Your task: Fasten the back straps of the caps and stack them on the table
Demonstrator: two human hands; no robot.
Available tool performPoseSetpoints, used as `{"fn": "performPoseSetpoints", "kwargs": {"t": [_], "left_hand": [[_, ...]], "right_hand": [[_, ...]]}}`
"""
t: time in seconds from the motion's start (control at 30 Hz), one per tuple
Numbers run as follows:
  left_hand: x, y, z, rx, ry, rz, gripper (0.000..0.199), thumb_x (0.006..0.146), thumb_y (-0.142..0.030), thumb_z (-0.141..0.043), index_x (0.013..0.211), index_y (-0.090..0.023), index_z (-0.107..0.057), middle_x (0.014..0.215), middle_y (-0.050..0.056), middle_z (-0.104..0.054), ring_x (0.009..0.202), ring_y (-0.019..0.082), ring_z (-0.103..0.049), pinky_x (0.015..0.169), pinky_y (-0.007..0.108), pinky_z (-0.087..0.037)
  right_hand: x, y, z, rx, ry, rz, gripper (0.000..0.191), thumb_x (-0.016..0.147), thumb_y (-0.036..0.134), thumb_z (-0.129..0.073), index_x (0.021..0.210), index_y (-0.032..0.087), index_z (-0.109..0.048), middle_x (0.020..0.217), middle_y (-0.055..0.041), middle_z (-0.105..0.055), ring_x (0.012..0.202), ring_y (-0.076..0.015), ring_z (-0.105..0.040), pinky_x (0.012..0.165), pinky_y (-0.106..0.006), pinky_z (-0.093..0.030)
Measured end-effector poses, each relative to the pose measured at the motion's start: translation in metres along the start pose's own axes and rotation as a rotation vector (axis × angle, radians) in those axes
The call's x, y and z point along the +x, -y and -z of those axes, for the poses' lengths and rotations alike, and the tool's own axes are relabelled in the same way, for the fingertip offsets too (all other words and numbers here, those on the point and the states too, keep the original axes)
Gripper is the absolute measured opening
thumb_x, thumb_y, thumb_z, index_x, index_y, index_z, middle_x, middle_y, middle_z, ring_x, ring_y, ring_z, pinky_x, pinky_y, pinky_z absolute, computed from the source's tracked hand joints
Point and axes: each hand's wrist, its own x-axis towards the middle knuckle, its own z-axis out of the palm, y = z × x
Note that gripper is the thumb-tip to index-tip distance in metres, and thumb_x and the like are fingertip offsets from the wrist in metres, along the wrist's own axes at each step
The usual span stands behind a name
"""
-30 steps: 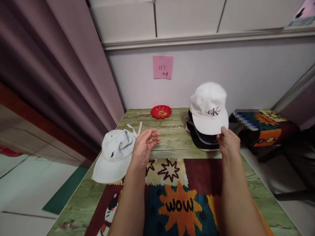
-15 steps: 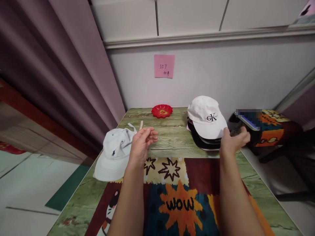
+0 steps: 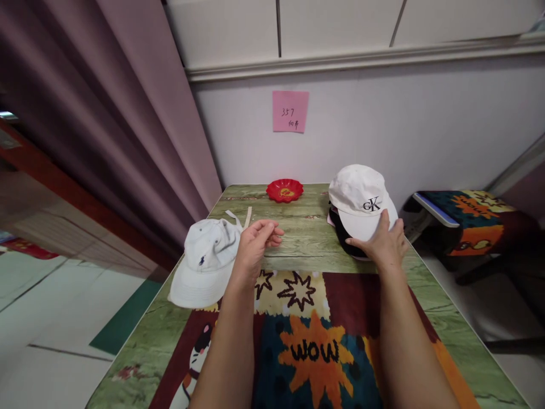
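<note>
My left hand (image 3: 258, 241), fingers loosely curled and with nothing in it, hovers just right of a pale cap (image 3: 208, 258) with a small dark logo. That cap lies at the table's left side, its strap ends sticking up behind. My right hand (image 3: 386, 241) is at the front brim of a white cap (image 3: 357, 190) with dark letters. Its thumb and fingers are spread at the brim; whether the thumb goes under it, I cannot tell. The white cap tops a stack, and a black cap (image 3: 342, 233) shows beneath it. My hand hides part of the stack.
A red scalloped dish (image 3: 285, 191) sits at the back of the green wood-look table (image 3: 293, 227). A colourful mat (image 3: 353, 295) covers the front. Against the wall behind is a pink note (image 3: 290, 112). A stool with a patterned cover (image 3: 479, 213) stands right, a purple curtain (image 3: 149, 113) left.
My right hand has moved left from beside the stack onto the front of the white cap's brim, fingers spread. My left hand stays near the pale cap. The view has shifted slightly.
</note>
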Motion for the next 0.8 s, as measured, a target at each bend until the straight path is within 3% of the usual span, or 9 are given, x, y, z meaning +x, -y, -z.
{"fn": "performPoseSetpoints", "kwargs": {"t": [0.17, 0.4, 0.6, 0.73, 0.8], "left_hand": [[0.0, 0.0, -0.001, 0.027, 0.007, 0.002, 0.02, 0.082, -0.035, -0.074, 0.087, -0.016, -0.07, 0.078, 0.006, -0.074, 0.064, 0.012, -0.065, 0.062, 0.023, -0.053], [0.002, 0.003, 0.0, 0.032, 0.019, 0.004, 0.028, 0.079, -0.04, -0.076, 0.089, -0.015, -0.069, 0.078, 0.005, -0.074, 0.064, 0.012, -0.065, 0.064, 0.024, -0.054], [0.003, 0.006, 0.002, 0.056, 0.029, 0.007, 0.033, 0.078, -0.044, -0.075, 0.09, -0.015, -0.068, 0.079, 0.005, -0.073, 0.065, 0.011, -0.064, 0.065, 0.024, -0.054], [0.005, 0.007, 0.002, 0.059, 0.033, 0.014, 0.032, 0.078, -0.044, -0.076, 0.09, -0.015, -0.068, 0.079, 0.005, -0.073, 0.064, 0.011, -0.064, 0.067, 0.025, -0.054], [0.005, 0.008, 0.002, 0.063, 0.034, 0.013, 0.032, 0.078, -0.044, -0.076, 0.09, -0.015, -0.068, 0.079, 0.005, -0.073, 0.065, 0.011, -0.064, 0.066, 0.024, -0.054]], "right_hand": [[0.0, 0.007, 0.008, -0.004, 0.007, -0.022, 0.121, 0.061, 0.074, -0.076, 0.157, 0.024, -0.024, 0.153, -0.0272, -0.03, 0.135, -0.0486, -0.042, 0.105, -0.064, -0.034], [0.005, 0.0, 0.023, 0.055, -0.016, -0.066, 0.113, 0.063, 0.076, -0.071, 0.147, 0.008, -0.04, 0.137, -0.0306, -0.05, 0.131, -0.0455, -0.048, 0.104, -0.057, -0.042], [0.008, -0.006, 0.036, 0.025, 0.127, -0.173, 0.105, 0.062, 0.082, -0.068, 0.135, 0.008, -0.057, 0.128, -0.0325, -0.059, 0.12, -0.0484, -0.058, 0.096, -0.059, -0.048], [0.012, -0.014, 0.028, 0.167, -0.102, -0.287, 0.091, 0.078, 0.072, -0.06, 0.142, 0.008, -0.051, 0.125, -0.0284, -0.065, 0.117, -0.0471, -0.061, 0.098, -0.06, -0.046], [0.017, -0.022, 0.019, 0.255, -0.174, -0.331, 0.086, 0.078, 0.065, -0.065, 0.139, 0.007, -0.052, 0.118, -0.0244, -0.069, 0.116, -0.045, -0.063, 0.1, -0.058, -0.046]]}}
